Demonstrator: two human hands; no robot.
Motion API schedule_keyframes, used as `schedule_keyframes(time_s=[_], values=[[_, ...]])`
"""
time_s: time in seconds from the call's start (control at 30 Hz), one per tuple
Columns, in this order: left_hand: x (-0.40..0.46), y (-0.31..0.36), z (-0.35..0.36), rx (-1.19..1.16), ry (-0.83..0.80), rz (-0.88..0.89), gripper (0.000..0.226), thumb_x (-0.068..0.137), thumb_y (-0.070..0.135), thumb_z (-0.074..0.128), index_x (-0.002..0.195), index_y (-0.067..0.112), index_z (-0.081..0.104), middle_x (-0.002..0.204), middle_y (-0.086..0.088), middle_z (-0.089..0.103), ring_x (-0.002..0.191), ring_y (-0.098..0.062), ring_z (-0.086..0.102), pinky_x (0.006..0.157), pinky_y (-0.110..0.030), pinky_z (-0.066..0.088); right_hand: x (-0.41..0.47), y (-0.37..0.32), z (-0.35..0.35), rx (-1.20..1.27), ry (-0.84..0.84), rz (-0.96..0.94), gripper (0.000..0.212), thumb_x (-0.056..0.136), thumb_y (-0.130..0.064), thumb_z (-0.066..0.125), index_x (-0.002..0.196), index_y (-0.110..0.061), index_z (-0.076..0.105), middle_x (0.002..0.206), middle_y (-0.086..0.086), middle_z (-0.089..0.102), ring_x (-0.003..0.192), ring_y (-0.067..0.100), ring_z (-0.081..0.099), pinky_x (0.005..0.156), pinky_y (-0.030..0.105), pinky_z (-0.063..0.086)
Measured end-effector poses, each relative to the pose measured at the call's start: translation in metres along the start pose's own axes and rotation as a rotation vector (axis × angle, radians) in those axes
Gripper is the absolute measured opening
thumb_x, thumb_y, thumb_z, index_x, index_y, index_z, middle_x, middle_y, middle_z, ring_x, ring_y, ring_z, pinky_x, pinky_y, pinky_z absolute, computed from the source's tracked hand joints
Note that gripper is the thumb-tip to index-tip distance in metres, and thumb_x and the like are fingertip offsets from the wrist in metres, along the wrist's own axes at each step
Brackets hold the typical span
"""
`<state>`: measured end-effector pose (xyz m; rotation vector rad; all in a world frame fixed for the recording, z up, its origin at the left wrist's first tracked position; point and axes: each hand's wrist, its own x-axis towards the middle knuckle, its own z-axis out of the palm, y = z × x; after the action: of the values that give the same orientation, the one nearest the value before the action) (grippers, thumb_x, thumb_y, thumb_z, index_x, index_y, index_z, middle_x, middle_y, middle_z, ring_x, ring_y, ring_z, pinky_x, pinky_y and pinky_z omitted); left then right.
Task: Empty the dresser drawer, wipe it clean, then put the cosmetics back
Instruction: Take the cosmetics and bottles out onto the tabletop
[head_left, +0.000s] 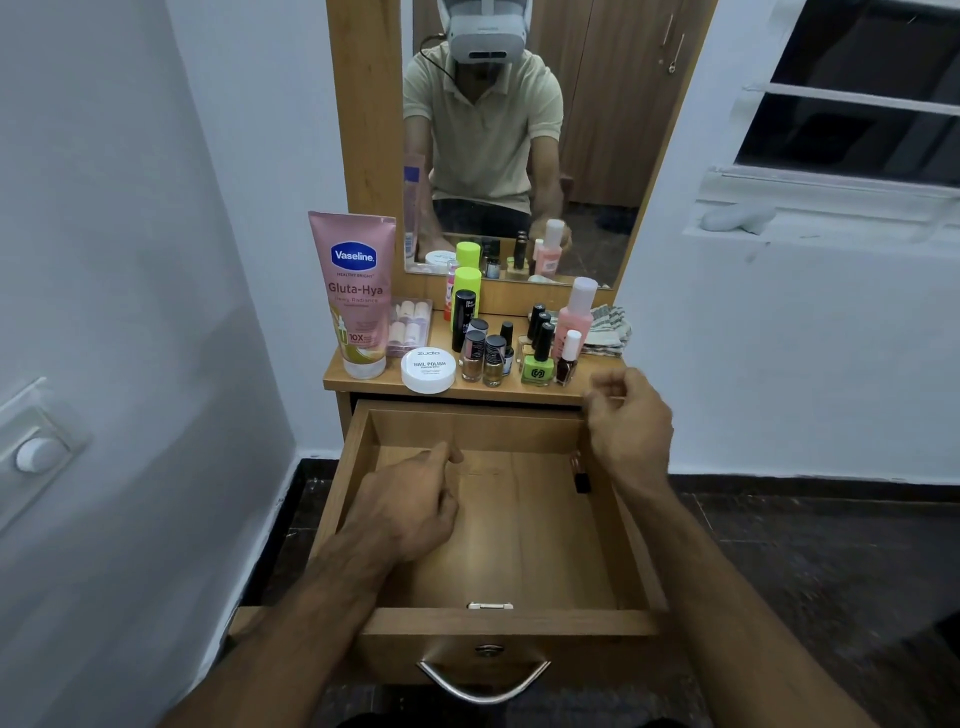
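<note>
The wooden dresser drawer (519, 621) is pulled out; one small dark bottle (581, 475) lies by its right wall. My left hand (410, 506) hovers over the drawer floor at the left, fingers loosely curled, holding nothing. My right hand (628, 421) is above the drawer's right back corner, fingers loosely bent, empty. On the dresser top (384, 384) stand a pink Vaseline tube (356, 296), a white nail polish remover jar (428, 369), several nail polish bottles (491, 358), a green polish bottle (537, 364), a pink bottle (574, 317) and a neon-capped black bottle (465, 306).
A folded striped cloth (608, 327) lies at the right back of the dresser top. A mirror (498, 156) rises behind the cosmetics. A white wall stands at left, a window sill (810, 218) at right. The drawer's metal handle (483, 680) faces me.
</note>
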<state>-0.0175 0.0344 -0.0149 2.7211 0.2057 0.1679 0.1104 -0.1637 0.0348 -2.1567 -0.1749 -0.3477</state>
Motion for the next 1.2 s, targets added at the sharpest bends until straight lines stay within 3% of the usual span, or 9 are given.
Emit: schedule_keyframes(time_s=[0.1,0.17,0.3,0.37,0.53,0.8,1.0,1.1,1.2], values=[[0.001,0.0,0.0,0.006,0.001,0.002,0.046,0.093,0.03,0.053,0.138,0.031,0.042,0.092,0.014,0.06,0.087,-0.009,0.06,0.078,-0.035,0.054,-0.012,0.006,0.011,-0.519,-0.47,0.038,0.018,0.1,-0.016,0.056,0.116,-0.015,0.065,0.114,0.001,0.067,0.099,0.019,0.062,0.087,0.033,0.052],[0.0,0.001,0.0,-0.004,-0.009,0.003,0.046,0.094,0.03,0.054,0.138,0.031,0.041,0.091,0.014,0.06,0.085,-0.008,0.059,0.076,-0.032,0.053,-0.025,0.003,0.018,-0.74,-0.68,0.02,0.024,0.101,-0.012,0.051,0.122,-0.008,0.06,0.124,0.009,0.062,0.106,0.024,0.06,0.088,0.035,0.049],[0.0,-0.001,-0.001,-0.004,-0.01,0.003,0.045,0.094,0.03,0.053,0.138,0.032,0.042,0.09,0.014,0.061,0.085,-0.008,0.059,0.075,-0.032,0.052,-0.034,0.01,0.031,-0.832,-0.736,-0.089,0.037,0.1,-0.007,0.048,0.136,-0.006,0.053,0.145,0.017,0.051,0.133,0.032,0.047,0.103,0.043,0.047],[0.0,-0.001,-0.001,0.0,-0.011,-0.004,0.044,0.094,0.03,0.053,0.137,0.032,0.042,0.092,0.014,0.061,0.087,-0.008,0.059,0.075,-0.032,0.051,-0.032,0.016,0.031,-0.772,-0.689,-0.092,0.032,0.098,-0.008,0.051,0.13,-0.01,0.058,0.138,0.013,0.057,0.129,0.029,0.052,0.1,0.041,0.049],[-0.002,0.001,-0.002,-0.002,-0.018,-0.005,0.044,0.094,0.03,0.053,0.138,0.031,0.043,0.094,0.014,0.062,0.088,-0.009,0.059,0.076,-0.032,0.051,-0.03,0.025,0.037,-0.566,-0.575,-0.029,0.014,0.1,-0.023,0.056,0.104,-0.017,0.068,0.103,0.003,0.07,0.09,0.021,0.066,0.084,0.04,0.059],[-0.002,0.001,-0.002,0.007,-0.029,-0.014,0.044,0.094,0.03,0.054,0.137,0.032,0.043,0.093,0.015,0.062,0.088,-0.008,0.059,0.078,-0.032,0.051,-0.031,0.029,0.042,-0.363,-0.742,-0.038,0.012,0.096,-0.023,0.064,0.101,-0.024,0.074,0.104,-0.011,0.073,0.089,0.007,0.068,0.085,0.035,0.06],[0.0,-0.001,0.001,0.024,-0.04,-0.014,0.043,0.095,0.03,0.054,0.136,0.032,0.045,0.093,0.015,0.06,0.088,-0.008,0.058,0.079,-0.033,0.053,-0.03,0.032,0.047,-0.186,-0.799,-0.056,0.015,0.09,-0.021,0.074,0.102,-0.027,0.066,0.097,-0.007,0.072,0.091,0.01,0.069,0.087,0.036,0.06],[0.0,0.0,0.002,0.038,0.0,0.006,0.043,0.099,0.033,0.05,0.142,0.032,0.042,0.117,0.011,0.065,0.1,-0.011,0.062,0.083,-0.034,0.054,-0.031,0.027,0.046,0.148,-0.818,0.054,0.023,0.087,-0.005,0.075,0.105,-0.015,0.063,0.099,0.009,0.074,0.091,0.02,0.072,0.086,0.041,0.061],[-0.001,0.0,0.002,0.014,0.031,0.067,0.045,0.102,0.037,0.046,0.147,0.031,0.04,0.138,0.008,0.059,0.117,-0.014,0.06,0.09,-0.036,0.053,-0.034,0.022,0.046,0.315,-0.912,0.079,0.029,0.089,0.005,0.071,0.115,0.001,0.058,0.107,0.019,0.073,0.096,0.026,0.072,0.082,0.031,0.06]])
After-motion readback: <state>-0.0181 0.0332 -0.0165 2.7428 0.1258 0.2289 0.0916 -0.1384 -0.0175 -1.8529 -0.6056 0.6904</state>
